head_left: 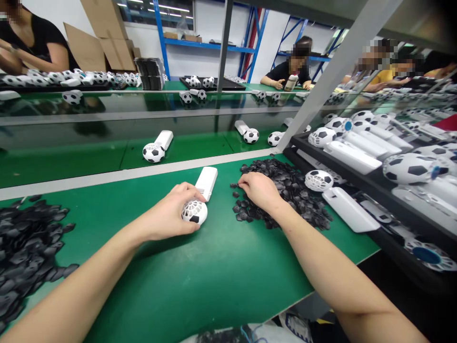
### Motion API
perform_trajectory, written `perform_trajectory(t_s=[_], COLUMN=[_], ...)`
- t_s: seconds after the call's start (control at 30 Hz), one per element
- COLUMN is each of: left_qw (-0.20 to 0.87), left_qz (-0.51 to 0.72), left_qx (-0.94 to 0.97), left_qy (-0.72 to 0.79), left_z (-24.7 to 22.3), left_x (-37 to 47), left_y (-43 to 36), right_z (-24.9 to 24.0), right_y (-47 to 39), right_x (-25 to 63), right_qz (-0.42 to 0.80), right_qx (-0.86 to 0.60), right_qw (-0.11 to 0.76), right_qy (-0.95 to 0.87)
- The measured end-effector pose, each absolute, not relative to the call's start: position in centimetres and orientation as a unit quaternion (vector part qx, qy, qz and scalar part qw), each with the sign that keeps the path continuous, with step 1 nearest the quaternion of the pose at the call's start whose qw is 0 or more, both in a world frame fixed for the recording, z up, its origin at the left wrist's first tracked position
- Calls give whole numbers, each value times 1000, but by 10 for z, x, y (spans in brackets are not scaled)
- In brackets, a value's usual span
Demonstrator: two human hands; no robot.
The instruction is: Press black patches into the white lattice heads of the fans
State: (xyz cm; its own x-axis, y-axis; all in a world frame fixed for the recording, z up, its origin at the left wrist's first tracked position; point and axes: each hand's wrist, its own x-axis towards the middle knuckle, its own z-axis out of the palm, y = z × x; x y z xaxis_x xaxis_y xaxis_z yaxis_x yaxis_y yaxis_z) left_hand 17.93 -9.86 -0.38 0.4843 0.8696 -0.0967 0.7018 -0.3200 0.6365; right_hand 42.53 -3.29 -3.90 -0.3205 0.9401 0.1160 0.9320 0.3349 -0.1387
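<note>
My left hand [174,209] is wrapped around the round head of a handheld fan [194,212], styled as a white football with an open grille and a few black patches. Its white handle [207,181] lies on the green worktop, pointing away from me. At the left edge of a pile of small black plastic patches [296,190], my right hand [259,190] pinches thumb and fingertips together. A black patch [233,185] shows right at those fingertips. Several loose patches [243,209] are scattered beside the pile, below the hand.
A second heap of black patches [28,247] covers the left of the worktop [200,281]. At right, black trays [342,164] are stacked with white football fans. Beyond a pale rail, more fans [153,152] lie on a green conveyor. A slanted metal post [332,71] rises at right; people sit across.
</note>
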Motion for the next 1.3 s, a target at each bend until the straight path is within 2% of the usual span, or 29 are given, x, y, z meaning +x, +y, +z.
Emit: perform_trajectory(t_s=[0.27,0.63,0.8,0.9,0.97,1.07,1.17,1.3], left_qw=[272,295,271,264,268,270,262,254], left_qz=[109,110,68,50,52,64,80,88], left_qx=[755,788,776,758,755,759,759,759], left_qy=[587,529,566,595,596,589,591,593], left_z=[-8,-9,-4,-2,-2,-4,-6,-7], left_x=[190,186,181,174,171,172,176,179], left_y=[-106,-104,-102,-99,-97,-95,-95,-97], right_z=[-43,-32,-28,-23,-21,-21,-25,-28], right_y=[-34,-37,-38,-43,-47,-53,-57,-61], right_x=[422,430,439,438,433,423,415,412], right_qz=[41,87,58,43,76,118,93,73], right_qx=[-615,-573,-610,-612,-581,-548,-543,-545], right_qw=[113,132,69,107,125,76,32,17], right_qy=[-779,-805,-787,-783,-801,-825,-834,-835])
